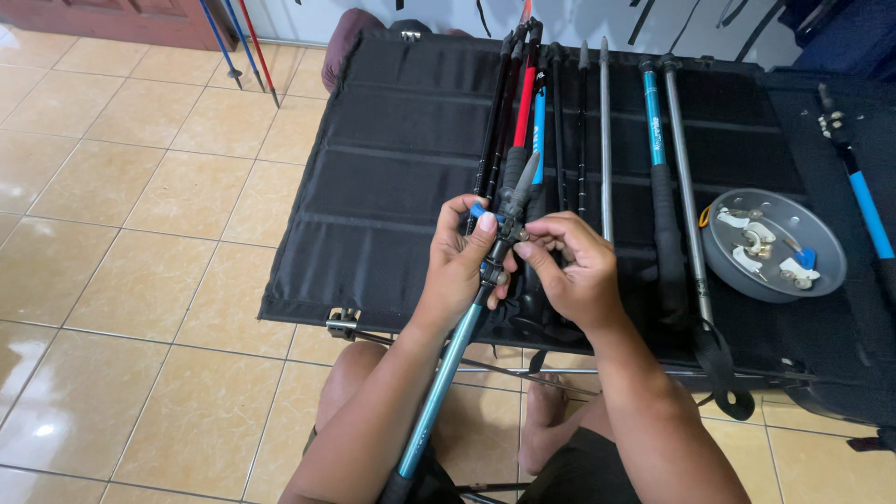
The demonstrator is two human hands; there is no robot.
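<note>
My left hand (459,263) grips a teal trekking pole (439,392) at its black clamp joint, with the shaft running down toward my lap. My right hand (574,266) pinches a small part at that clamp (504,245), fingers closed on it. The pole's thinner grey upper section (525,177) points up over a black folding table (392,159). Both hands hover over the table's near edge.
Several other poles lie side by side on the table, among them a red one (525,98), a teal one (653,117) and a silver one (605,121). A grey dish (719,250) of small parts sits at right. More poles lean at the far wall (245,42). Tiled floor spreads left.
</note>
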